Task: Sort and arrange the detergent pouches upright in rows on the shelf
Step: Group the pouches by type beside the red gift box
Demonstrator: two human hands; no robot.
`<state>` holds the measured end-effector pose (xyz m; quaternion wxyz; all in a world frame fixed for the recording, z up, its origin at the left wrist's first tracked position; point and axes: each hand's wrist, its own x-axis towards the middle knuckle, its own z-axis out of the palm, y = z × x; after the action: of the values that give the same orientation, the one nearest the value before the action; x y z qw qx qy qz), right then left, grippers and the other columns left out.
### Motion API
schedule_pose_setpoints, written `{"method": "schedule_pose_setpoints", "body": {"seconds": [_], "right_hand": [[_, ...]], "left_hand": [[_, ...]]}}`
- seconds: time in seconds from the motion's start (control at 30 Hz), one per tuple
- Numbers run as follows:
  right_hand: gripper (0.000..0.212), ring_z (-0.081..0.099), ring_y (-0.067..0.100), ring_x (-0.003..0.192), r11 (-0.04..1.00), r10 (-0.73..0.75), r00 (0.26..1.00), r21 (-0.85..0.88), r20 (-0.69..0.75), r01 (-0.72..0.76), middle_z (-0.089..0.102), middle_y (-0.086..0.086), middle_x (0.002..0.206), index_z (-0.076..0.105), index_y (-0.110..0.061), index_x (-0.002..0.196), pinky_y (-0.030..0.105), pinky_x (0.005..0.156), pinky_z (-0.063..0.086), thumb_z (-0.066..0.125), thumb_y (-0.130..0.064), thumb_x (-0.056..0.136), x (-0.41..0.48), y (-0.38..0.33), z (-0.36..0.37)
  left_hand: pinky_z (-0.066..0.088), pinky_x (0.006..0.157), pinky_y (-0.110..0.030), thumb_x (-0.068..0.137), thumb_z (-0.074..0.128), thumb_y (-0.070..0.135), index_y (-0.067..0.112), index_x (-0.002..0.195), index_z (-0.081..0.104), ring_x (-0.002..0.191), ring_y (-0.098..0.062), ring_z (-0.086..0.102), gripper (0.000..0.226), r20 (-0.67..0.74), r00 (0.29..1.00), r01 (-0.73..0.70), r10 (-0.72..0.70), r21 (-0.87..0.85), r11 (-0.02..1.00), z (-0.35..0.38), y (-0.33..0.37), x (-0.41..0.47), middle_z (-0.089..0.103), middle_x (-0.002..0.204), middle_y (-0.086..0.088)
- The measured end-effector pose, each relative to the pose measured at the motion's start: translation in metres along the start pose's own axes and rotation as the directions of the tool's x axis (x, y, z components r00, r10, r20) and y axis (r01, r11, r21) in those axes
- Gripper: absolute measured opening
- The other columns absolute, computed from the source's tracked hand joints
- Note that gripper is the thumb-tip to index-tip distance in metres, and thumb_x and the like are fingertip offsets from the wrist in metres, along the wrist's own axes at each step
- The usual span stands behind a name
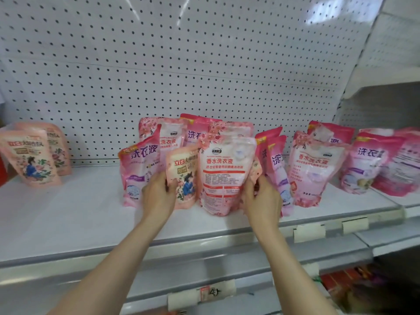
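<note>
A cluster of several pink detergent pouches stands mid-shelf. My left hand (156,196) grips the left edge of a small peach pouch with a blue figure (185,178). My right hand (263,198) holds the right edge of a large pale pink pouch with red print (223,173), which stands upright at the front. A bright pink pouch (138,169) leans just left of my left hand. Behind and to the right stand more pink pouches (316,169), some tilted. Two peach pouches (31,155) stand apart at the far left.
The white shelf (79,212) has a perforated back panel (181,64). Paper price tags (310,233) hang on its front rail. A neighbouring shelf section at the right holds further pink pouches (395,164). Lower shelves with red goods (345,280) lie below.
</note>
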<state>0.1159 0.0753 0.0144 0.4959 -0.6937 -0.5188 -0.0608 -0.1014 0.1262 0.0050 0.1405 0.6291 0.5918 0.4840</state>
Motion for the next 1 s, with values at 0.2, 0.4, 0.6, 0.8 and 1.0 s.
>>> {"method": "schedule_pose_setpoints", "body": {"seconds": [0.2,0.4,0.6,0.8,1.0], "right_hand": [[0.014,0.057,0.024,0.073,0.991,0.065,0.993,0.122,-0.099,-0.053,0.059,-0.001,0.080,0.057,-0.012,0.095,0.032,0.066,0.037,0.049,-0.022,0.099,-0.008,0.023,-0.013],[0.037,0.066,0.025,0.102,0.944,0.183,0.971,0.249,0.155,-0.217,0.070,0.005,0.114,0.057,-0.014,0.124,0.033,0.085,0.050,0.066,-0.024,0.090,-0.004,0.032,-0.014],[0.053,0.056,0.025,0.120,0.976,0.037,0.979,0.203,0.199,-0.078,0.059,0.003,0.132,0.043,-0.020,0.142,0.044,0.100,0.048,0.060,-0.035,0.094,-0.011,0.026,-0.013],[0.041,0.063,-0.007,0.097,0.866,-0.013,0.851,0.432,0.524,-0.253,0.061,-0.036,0.104,0.048,-0.043,0.124,0.015,0.081,0.049,0.059,-0.055,0.087,-0.007,0.027,-0.020],[0.052,0.069,0.011,0.099,0.887,-0.033,0.832,0.400,0.554,-0.231,0.066,-0.020,0.112,0.046,-0.028,0.137,0.041,0.091,0.057,0.066,-0.020,0.090,0.003,0.030,-0.015]], "left_hand": [[0.053,0.091,-0.046,0.097,0.052,0.019,0.017,0.124,0.056,0.109,-0.023,0.064,0.028,0.070,0.996,0.068,-0.050,-0.290,0.955,-0.020,-0.019,-0.020,0.066,0.122,-0.005],[0.052,0.095,-0.050,0.092,0.061,0.015,0.022,0.121,0.058,0.110,-0.021,0.064,0.030,0.124,0.989,0.121,-0.077,-0.400,0.908,-0.017,-0.012,-0.028,0.067,0.122,-0.002],[0.052,0.094,-0.048,0.093,0.061,0.019,0.015,0.126,0.059,0.109,-0.022,0.064,0.034,0.046,0.991,0.134,-0.125,-0.327,0.936,-0.018,-0.011,-0.036,0.067,0.122,-0.003],[0.054,0.092,-0.046,0.093,0.061,0.020,0.017,0.126,0.058,0.108,-0.018,0.065,0.034,0.034,0.990,0.138,-0.134,-0.312,0.940,-0.019,-0.010,-0.043,0.068,0.121,0.001],[0.056,0.089,-0.042,0.093,0.061,0.025,0.018,0.124,0.057,0.106,-0.017,0.065,0.032,0.037,0.987,0.160,-0.156,-0.295,0.942,-0.016,-0.009,-0.047,0.067,0.119,0.003]]}}
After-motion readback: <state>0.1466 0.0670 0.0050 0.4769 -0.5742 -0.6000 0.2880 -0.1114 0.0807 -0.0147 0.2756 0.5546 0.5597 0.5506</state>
